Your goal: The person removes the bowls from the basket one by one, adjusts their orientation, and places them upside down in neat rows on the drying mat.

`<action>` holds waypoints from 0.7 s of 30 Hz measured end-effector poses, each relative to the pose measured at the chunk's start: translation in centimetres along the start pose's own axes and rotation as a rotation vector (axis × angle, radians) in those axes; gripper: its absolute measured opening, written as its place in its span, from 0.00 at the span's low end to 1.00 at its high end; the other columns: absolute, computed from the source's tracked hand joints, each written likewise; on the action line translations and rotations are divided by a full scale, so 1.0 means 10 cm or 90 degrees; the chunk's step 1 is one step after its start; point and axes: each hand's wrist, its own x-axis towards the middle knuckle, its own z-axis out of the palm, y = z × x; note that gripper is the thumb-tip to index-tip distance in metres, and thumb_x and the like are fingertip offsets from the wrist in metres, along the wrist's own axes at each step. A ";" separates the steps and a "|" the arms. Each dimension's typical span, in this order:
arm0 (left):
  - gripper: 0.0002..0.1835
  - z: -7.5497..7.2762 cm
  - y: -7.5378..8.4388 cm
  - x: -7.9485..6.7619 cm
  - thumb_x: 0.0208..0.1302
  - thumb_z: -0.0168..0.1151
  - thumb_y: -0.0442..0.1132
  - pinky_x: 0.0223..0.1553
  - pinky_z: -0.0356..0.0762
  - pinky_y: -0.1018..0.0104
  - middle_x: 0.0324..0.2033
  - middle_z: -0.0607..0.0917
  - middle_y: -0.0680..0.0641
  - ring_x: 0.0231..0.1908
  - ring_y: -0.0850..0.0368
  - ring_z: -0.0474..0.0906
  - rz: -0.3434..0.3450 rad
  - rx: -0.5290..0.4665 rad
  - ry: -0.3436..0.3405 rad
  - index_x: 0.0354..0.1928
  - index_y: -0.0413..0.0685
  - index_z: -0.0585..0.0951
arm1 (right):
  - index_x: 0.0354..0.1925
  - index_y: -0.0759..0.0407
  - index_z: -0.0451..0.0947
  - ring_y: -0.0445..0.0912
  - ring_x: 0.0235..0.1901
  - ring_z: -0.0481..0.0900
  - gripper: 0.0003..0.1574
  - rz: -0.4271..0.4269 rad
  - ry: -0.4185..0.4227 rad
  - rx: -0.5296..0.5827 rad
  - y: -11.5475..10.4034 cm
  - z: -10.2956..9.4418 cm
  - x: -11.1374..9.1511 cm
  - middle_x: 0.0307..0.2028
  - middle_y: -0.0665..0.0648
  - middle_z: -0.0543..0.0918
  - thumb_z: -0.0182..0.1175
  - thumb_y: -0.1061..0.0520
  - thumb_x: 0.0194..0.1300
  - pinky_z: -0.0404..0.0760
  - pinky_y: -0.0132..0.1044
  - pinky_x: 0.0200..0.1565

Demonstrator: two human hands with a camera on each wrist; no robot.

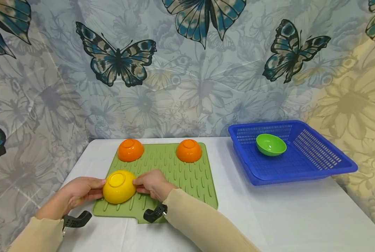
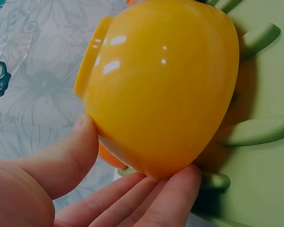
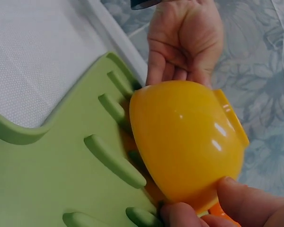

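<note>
A yellow bowl (image 1: 119, 190) is upside down, foot ring up, at the front left of the green ridged mat (image 1: 162, 154). My left hand (image 1: 80, 190) pinches its left side, with the thumb (image 2: 78, 156) near the foot ring and the fingers by the rim. On the opposite side, my right hand (image 1: 156, 183) grips the same bowl between thumb (image 3: 248, 201) and fingers. Its rim is close to the ridges in both wrist views; whether it touches them I cannot tell. Two orange bowls (image 1: 130, 151) (image 1: 189, 151) sit upside down along the mat's back edge.
To the right, a blue plastic basket (image 1: 288, 174) with slotted walls holds a green bowl (image 1: 271, 147), its opening upward. Mat and basket stand on a white-covered table (image 1: 253, 217). A butterfly-patterned cloth (image 1: 203, 98) hangs behind the table.
</note>
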 end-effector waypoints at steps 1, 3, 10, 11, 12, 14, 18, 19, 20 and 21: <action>0.28 0.00 0.00 0.00 0.72 0.59 0.32 0.45 0.83 0.55 0.37 0.85 0.45 0.38 0.53 0.84 -0.001 0.000 0.005 0.61 0.11 0.63 | 0.33 0.67 0.83 0.48 0.30 0.86 0.05 -0.001 0.001 -0.002 0.00 0.00 0.00 0.31 0.59 0.83 0.71 0.70 0.57 0.86 0.37 0.35; 0.28 0.01 0.00 -0.01 0.72 0.59 0.32 0.46 0.83 0.54 0.37 0.85 0.45 0.39 0.53 0.84 0.000 0.009 0.017 0.61 0.11 0.63 | 0.33 0.67 0.82 0.48 0.30 0.86 0.05 -0.006 -0.001 -0.004 0.00 0.00 0.00 0.31 0.59 0.84 0.71 0.70 0.58 0.86 0.37 0.35; 0.27 0.05 0.06 -0.04 0.70 0.62 0.31 0.47 0.83 0.56 0.39 0.85 0.46 0.40 0.55 0.84 0.027 0.106 0.070 0.59 0.11 0.66 | 0.32 0.68 0.83 0.47 0.30 0.86 0.07 -0.034 0.014 -0.057 -0.01 0.02 0.00 0.29 0.57 0.83 0.72 0.70 0.56 0.86 0.37 0.34; 0.27 0.06 0.06 -0.04 0.70 0.62 0.31 0.47 0.83 0.56 0.39 0.85 0.46 0.40 0.55 0.84 0.025 0.112 0.075 0.58 0.11 0.67 | 0.32 0.68 0.83 0.47 0.29 0.86 0.07 -0.036 0.019 -0.071 -0.01 0.03 0.00 0.29 0.56 0.83 0.73 0.69 0.55 0.86 0.37 0.34; 0.27 0.06 0.06 -0.04 0.69 0.63 0.32 0.46 0.83 0.56 0.39 0.85 0.46 0.40 0.55 0.84 0.025 0.116 0.078 0.58 0.12 0.67 | 0.32 0.67 0.83 0.47 0.29 0.87 0.07 -0.036 0.023 -0.083 -0.01 0.03 -0.01 0.29 0.56 0.83 0.73 0.69 0.55 0.86 0.37 0.34; 0.29 0.07 0.06 -0.04 0.69 0.64 0.33 0.46 0.83 0.56 0.39 0.85 0.47 0.40 0.56 0.84 0.021 0.125 0.086 0.59 0.13 0.67 | 0.32 0.66 0.83 0.47 0.28 0.86 0.08 -0.040 0.029 -0.103 -0.01 0.02 -0.01 0.28 0.55 0.83 0.74 0.68 0.55 0.86 0.37 0.34; 0.33 0.09 0.04 -0.05 0.69 0.65 0.37 0.45 0.83 0.57 0.43 0.85 0.39 0.41 0.54 0.84 0.030 0.160 0.102 0.64 0.17 0.65 | 0.31 0.65 0.83 0.46 0.27 0.86 0.08 -0.048 0.032 -0.130 -0.01 0.01 -0.02 0.27 0.55 0.83 0.74 0.68 0.55 0.86 0.37 0.34; 0.34 0.10 0.03 -0.06 0.69 0.65 0.38 0.46 0.83 0.56 0.47 0.84 0.35 0.43 0.52 0.84 0.038 0.171 0.101 0.66 0.19 0.64 | 0.31 0.64 0.82 0.46 0.27 0.85 0.08 -0.049 0.031 -0.130 -0.01 0.01 -0.03 0.27 0.55 0.83 0.74 0.68 0.55 0.86 0.37 0.34; 0.35 0.11 0.02 -0.06 0.69 0.65 0.38 0.46 0.83 0.55 0.51 0.81 0.32 0.46 0.48 0.83 0.048 0.180 0.101 0.68 0.22 0.63 | 0.31 0.64 0.82 0.46 0.27 0.85 0.08 -0.049 0.026 -0.128 -0.01 0.00 -0.03 0.28 0.55 0.83 0.73 0.68 0.55 0.86 0.37 0.34; 0.35 0.12 0.01 -0.07 0.70 0.64 0.38 0.47 0.83 0.55 0.56 0.78 0.30 0.50 0.45 0.81 0.059 0.192 0.098 0.69 0.24 0.62 | 0.31 0.64 0.81 0.47 0.28 0.85 0.08 -0.048 0.020 -0.123 -0.01 -0.01 -0.03 0.28 0.56 0.82 0.73 0.68 0.56 0.86 0.37 0.34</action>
